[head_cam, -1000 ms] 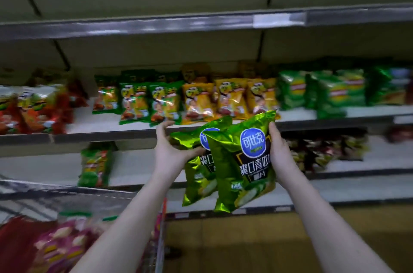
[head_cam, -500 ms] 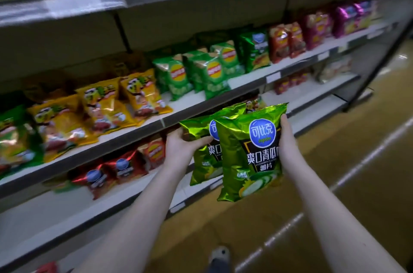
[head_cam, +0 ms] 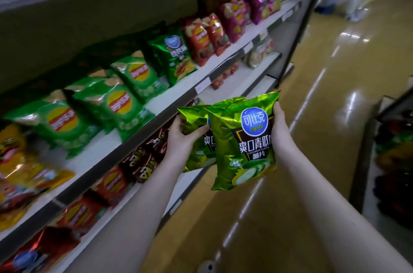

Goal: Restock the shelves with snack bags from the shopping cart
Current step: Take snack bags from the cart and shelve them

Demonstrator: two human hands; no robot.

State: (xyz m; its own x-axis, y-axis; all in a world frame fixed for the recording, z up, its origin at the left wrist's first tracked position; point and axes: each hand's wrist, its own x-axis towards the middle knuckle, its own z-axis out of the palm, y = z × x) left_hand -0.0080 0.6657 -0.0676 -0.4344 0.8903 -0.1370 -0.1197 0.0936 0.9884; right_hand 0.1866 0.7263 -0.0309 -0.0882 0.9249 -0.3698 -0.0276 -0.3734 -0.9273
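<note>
**Two green snack bags held up beside a shop's shelves**

A long run of shelving [head_cam: 161,103] fills the picture from 7 o'clock up to 1 o'clock, slanting away toward the top right. A glossy yellow floor [head_cam: 324,116] takes the side from 2 o'clock to 6 o'clock, with a second, darker rack [head_cam: 391,161] at the 3 o'clock edge.

On the middle shelf, bags stand in colour groups: yellow bags [head_cam: 13,161] at 9 o'clock, bright green bags [head_cam: 120,103] at 10 o'clock, red bags [head_cam: 201,42] at 12 o'clock and purple bags [head_cam: 261,2] at 1 o'clock. The shelf below holds dark red bags [head_cam: 111,183] at 8 o'clock.

Just right of centre, two bare forearms reach in from the bottom edge. They carry two shiny lime-green bags in the air, in front of the shelving and on no shelf.

The front bag [head_cam: 243,145] is upright and faces the camera, with a round blue logo and cucumber slices printed on it. It overlaps the rear bag [head_cam: 190,116], which sits at its 9 o'clock side.

The left hand [head_cam: 181,138] grips the rear bag — thumb across its front, fingers behind. The right hand [head_cam: 279,129] holds the front bag by its right edge, fingers wrapped out of sight behind it.
</note>
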